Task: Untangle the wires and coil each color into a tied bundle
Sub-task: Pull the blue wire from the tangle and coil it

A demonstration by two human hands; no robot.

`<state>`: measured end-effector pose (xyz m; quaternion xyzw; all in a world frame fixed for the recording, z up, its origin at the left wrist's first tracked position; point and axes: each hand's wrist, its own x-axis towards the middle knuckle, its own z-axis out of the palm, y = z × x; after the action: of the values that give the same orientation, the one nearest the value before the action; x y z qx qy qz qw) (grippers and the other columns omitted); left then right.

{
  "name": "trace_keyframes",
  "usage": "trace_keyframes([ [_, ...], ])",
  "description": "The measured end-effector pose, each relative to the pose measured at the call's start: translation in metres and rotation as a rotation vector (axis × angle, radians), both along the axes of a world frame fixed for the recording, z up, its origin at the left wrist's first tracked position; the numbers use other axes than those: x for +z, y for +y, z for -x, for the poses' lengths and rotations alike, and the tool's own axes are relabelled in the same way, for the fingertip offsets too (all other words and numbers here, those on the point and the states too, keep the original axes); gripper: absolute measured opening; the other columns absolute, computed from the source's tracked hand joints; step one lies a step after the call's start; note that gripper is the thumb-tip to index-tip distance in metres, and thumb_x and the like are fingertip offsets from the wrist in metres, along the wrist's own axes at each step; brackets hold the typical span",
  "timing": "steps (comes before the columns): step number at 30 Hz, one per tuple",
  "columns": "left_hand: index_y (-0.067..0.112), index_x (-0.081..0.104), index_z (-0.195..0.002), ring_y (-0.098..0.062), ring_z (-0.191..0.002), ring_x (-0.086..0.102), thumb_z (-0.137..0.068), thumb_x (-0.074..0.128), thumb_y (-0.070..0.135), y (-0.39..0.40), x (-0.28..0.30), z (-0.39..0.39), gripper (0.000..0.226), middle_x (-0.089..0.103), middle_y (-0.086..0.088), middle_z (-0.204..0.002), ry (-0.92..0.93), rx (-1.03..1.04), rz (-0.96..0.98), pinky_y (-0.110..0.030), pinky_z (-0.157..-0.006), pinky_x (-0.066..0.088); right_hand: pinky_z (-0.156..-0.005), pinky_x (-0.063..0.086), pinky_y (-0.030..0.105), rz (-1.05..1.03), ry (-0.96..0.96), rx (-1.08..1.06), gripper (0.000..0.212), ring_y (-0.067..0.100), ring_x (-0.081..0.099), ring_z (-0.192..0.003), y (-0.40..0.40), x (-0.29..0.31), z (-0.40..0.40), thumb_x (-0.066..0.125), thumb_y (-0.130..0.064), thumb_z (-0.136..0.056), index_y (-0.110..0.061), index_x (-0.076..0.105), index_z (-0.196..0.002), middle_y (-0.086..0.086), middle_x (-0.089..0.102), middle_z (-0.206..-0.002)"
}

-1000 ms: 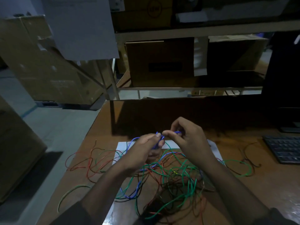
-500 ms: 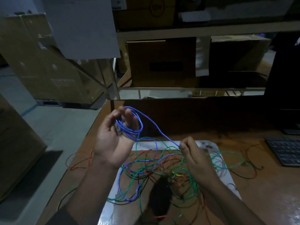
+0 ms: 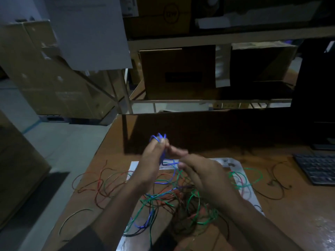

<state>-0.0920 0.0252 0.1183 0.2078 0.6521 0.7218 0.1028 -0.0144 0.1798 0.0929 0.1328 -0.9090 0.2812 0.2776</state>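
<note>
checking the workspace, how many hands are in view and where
2. The left hand is raised over the brown wooden table, gripping loops of thin blue wire. The right hand is beside it, above the tangled pile of coloured wires; its grip is blurred.

A storeroom or warehouse workbench: cardboard boxes (image 3: 178, 73) fill metal shelving (image 3: 208, 40) behind the wooden desk (image 3: 290, 214), with a keyboard (image 3: 317, 169) at the desk's right edge.
</note>
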Motion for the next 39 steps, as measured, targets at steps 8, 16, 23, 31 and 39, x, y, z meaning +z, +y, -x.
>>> trace_keyframes([
  [8, 0.006, 0.053, -0.094, -0.007, -0.042, 0.027, -0.108, 0.037, 0.028, -0.002, 0.000, -0.017, 0.031, 0.027, 0.001, -0.054, -0.131, -0.215, 0.018, -0.021, -0.045, 0.031, -0.059, 0.045, 0.034, 0.240, 0.092, -0.120, 0.030, 0.007, 0.056, -0.066, 0.012, 0.027, 0.021, 0.058, -0.046, -0.097, -0.023, 0.056, -0.078, -0.009, 0.059, -0.070],
  [16, 0.002, 0.071, -0.119, -0.004, -0.044, 0.017, -0.106, 0.043, 0.030, -0.020, 0.006, -0.007, 0.042, 0.027, 0.008, -0.057, -0.567, -0.492, -0.528, -0.018, -0.042, 0.017, -0.053, 0.031, 0.031, 0.389, -0.105, -0.100, 0.047, 0.007, 0.037, -0.055, 0.027, 0.009, 0.023, 0.046, -0.056, -0.099, -0.016, 0.045, -0.075, -0.003, 0.040, -0.060],
  [23, -0.001, 0.048, -0.140, -0.007, -0.050, 0.025, -0.112, 0.037, 0.027, -0.046, 0.025, 0.011, 0.041, 0.029, 0.007, -0.064, -0.604, -0.661, -0.745, -0.026, -0.048, 0.022, -0.046, 0.030, 0.022, 0.651, -0.323, 0.031, 0.032, 0.008, 0.029, -0.049, 0.041, -0.029, 0.004, 0.048, -0.044, -0.102, -0.019, 0.044, -0.083, -0.005, 0.032, -0.062],
  [31, 0.011, 0.050, -0.103, -0.009, -0.050, 0.032, -0.115, 0.021, 0.029, -0.044, 0.036, 0.016, 0.036, 0.045, 0.003, -0.068, -0.581, -0.525, -0.957, -0.025, -0.052, 0.030, -0.055, 0.036, 0.038, 0.464, -0.164, -0.366, 0.014, 0.023, 0.053, -0.061, 0.043, -0.038, 0.008, 0.052, -0.028, -0.105, -0.023, 0.049, -0.092, 0.002, 0.055, -0.069],
  [39, 0.016, 0.058, -0.095, -0.039, -0.137, 0.054, -0.112, 0.027, 0.026, -0.010, 0.024, 0.013, 0.036, 0.063, -0.025, -0.138, -0.148, -0.253, -0.487, -0.056, -0.122, 0.029, -0.067, 0.037, 0.036, -0.228, -0.349, -0.003, 0.023, 0.020, 0.062, -0.088, -0.005, -0.011, -0.002, 0.051, -0.050, -0.099, -0.029, 0.060, -0.100, -0.005, 0.068, -0.094],
])
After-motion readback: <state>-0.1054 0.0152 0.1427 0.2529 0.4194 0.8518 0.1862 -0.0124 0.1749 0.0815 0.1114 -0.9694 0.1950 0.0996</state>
